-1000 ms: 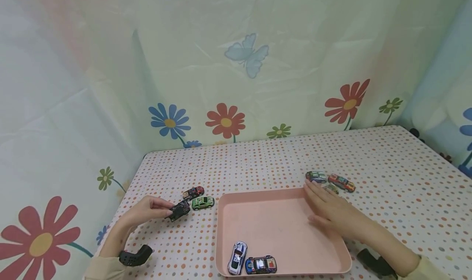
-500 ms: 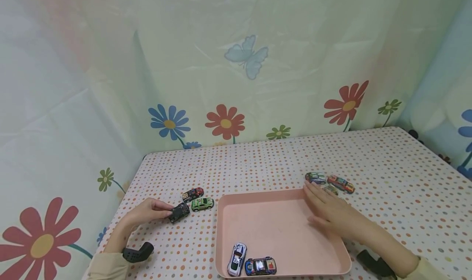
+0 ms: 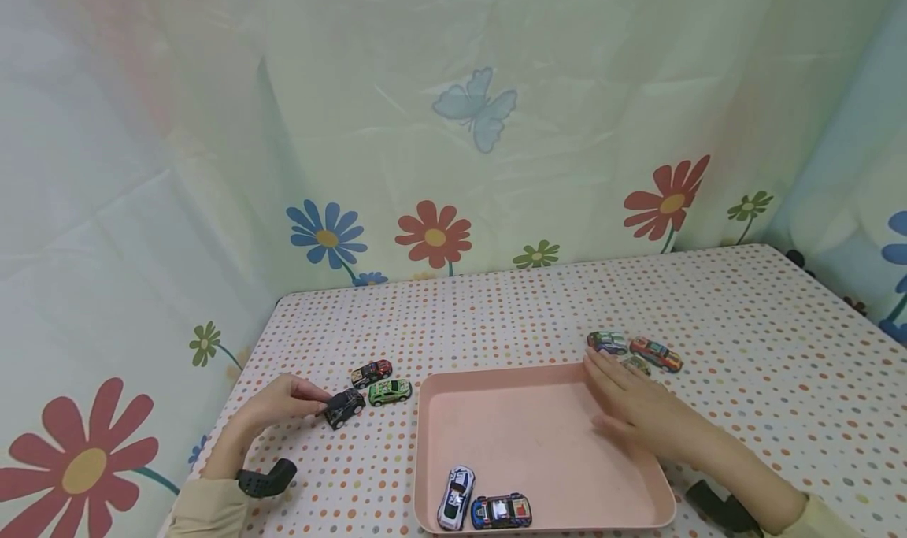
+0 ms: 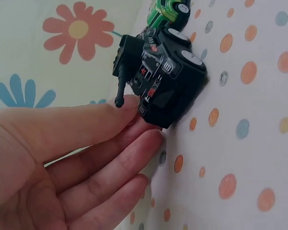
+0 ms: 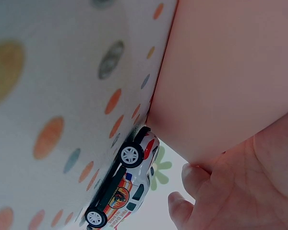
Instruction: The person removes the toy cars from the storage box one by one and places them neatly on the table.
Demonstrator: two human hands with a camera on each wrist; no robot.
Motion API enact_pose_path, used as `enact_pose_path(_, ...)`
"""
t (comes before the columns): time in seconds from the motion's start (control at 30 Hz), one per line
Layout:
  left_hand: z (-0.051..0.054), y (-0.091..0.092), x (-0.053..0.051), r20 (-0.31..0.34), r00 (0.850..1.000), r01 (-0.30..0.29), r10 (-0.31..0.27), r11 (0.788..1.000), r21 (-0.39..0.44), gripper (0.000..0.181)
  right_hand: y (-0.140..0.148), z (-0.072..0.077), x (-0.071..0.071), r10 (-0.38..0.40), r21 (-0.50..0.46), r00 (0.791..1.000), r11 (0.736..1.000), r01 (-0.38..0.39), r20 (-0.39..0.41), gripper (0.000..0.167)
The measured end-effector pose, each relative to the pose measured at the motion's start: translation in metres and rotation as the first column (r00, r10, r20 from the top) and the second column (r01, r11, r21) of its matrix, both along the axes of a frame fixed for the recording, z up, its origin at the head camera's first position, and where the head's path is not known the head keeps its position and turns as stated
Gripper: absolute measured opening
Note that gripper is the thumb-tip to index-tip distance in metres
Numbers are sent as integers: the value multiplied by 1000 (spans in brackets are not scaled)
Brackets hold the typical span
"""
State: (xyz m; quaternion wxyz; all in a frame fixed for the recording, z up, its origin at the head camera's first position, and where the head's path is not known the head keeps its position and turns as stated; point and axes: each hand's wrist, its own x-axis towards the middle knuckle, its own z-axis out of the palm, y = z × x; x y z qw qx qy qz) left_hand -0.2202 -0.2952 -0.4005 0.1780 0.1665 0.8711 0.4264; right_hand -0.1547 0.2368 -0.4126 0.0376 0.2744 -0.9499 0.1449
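My left hand [image 3: 286, 400] pinches the rear end of a black toy armored vehicle [image 3: 344, 408] between thumb and fingers, at the left of the table. The left wrist view shows the black vehicle's turret, barrel and white-hubbed wheels. Just beyond it stand a green toy car [image 3: 390, 392] and a dark red-ended toy car [image 3: 372, 373]. My right hand [image 3: 638, 412] rests over the right rim of a pink tray [image 3: 531, 374], fingers straight toward the far corner, thumb inside. In the tray's near left corner are a white toy car [image 3: 457, 497] and a blue toy car [image 3: 501, 511].
Past the right fingertips sit an orange toy car [image 3: 657, 354], a green-and-white one [image 3: 607, 342] and a partly hidden greenish one [image 3: 637, 364]. A white-and-orange car [image 5: 127, 187] shows beside the tray in the right wrist view. A dotted cloth [image 3: 496, 317] covers the table.
The black armored vehicle has turned slightly in my left fingers, and its side wheels now show. My left hand has shifted only a little. My right hand and the tray hold still.
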Motion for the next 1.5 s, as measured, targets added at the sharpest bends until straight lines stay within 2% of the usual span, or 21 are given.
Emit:
enact_pose_path(0.07, 0, 0, 1, -29, 999, -24, 24, 999, -26, 29, 0, 0, 0, 1, 3, 1000, 1000, -1, 2, 71)
enact_pose_path(0.17, 3, 2, 2, -123, 987, -115, 106, 991, -73, 33, 0, -1, 0, -1, 5, 1000, 1000, 1, 1, 70)
enact_pose_path(0.23, 8, 7, 6, -212, 962, -188, 170, 980, -71, 37, 0, -2, 0, -4, 4, 1000, 1000, 4, 3, 71)
enact_pose_path(0.33, 19, 25, 13, -361, 901, -262, 241, 965, -9, 47, 0, -2, 1, -8, 1, 1000, 1000, 8, 2, 71)
enact_pose_path(0.37, 22, 34, 17, -405, 879, -264, 250, 964, 21, 51, 0, -2, 1, -8, 0, 1000, 1000, 8, 1, 71)
enact_pose_path(0.43, 30, 53, 25, -482, 845, -232, 232, 971, 60, 56, 1, -2, 1, -8, -2, 1000, 1000, 8, -2, 71)
enact_pose_path(0.53, 40, 86, 40, -563, 816, -128, 129, 991, 41, 59, 1, -2, 1, -9, -6, 1000, 1000, 9, -5, 71)
enact_pose_path(0.63, 45, 116, 54, -564, 826, -8, -14, 999, -37, 59, 1, -2, 0, -12, -12, 1000, 1000, 12, -4, 71)
enact_pose_path(0.7, 45, 131, 62, -537, 836, 57, -108, 992, -110, 59, 1, -2, 0, -13, -11, 1000, 1000, 13, -4, 71)
enact_pose_path(0.77, 43, 144, 69, -483, 852, 127, -200, 976, -179, 56, 2, -2, 0, -6, -15, 1000, 1000, 6, -16, 71)
enact_pose_path(0.83, 40, 153, 74, -428, 859, 190, -282, 951, -244, 52, 2, -3, -1, 1, -14, 1000, 1000, -2, -27, 70)
enact_pose_path(0.9, 36, 161, 79, -383, 861, 227, -333, 928, -297, 48, 2, -3, -1, 6, -11, 1000, 1000, -6, -31, 70)
enact_pose_path(0.93, 34, 164, 81, -371, 860, 230, -350, 915, -331, 46, 1, -3, -1, 6, -6, 1000, 1000, -6, -29, 70)
enact_pose_path(0.97, 32, 167, 84, -379, 851, 225, -365, 903, -366, 45, 1, -3, -1, 2, -3, 1000, 1000, -2, -20, 70)
enact_pose_path(1.03, 28, 173, 91, -416, 827, 185, -379, 882, -434, 39, 1, -4, -1, 4, -1, 1000, 1000, -4, -18, 70)
enact_pose_path(1.13, 23, 180, 100, -479, 777, 123, -410, 844, -523, 23, 1, -3, -1, 9, -8, 1000, 1000, -9, -25, 70)
enact_pose_path(1.2, 22, 184, 105, -493, 755, 105, -431, 823, -559, 27, 1, -3, -1, 10, -11, 1000, 1000, -10, -27, 70)
enact_pose_path(1.27, 22, 188, 108, -484, 750, 100, -451, 800, -592, 37, 1, -2, -1, 2, -6, 1000, 1000, -2, -16, 70)
enact_pose_path(1.37, 22, 194, 112, -465, 752, 83, -468, 766, -637, 41, 0, -1, -1, -7, 1, 1000, 1000, 7, 1, 70)
enact_pose_path(1.5, 21, 200, 115, -424, 777, 56, -466, 722, -690, 44, 1, -1, -1, 4, 0, 1000, 1000, -4, -17, 69)
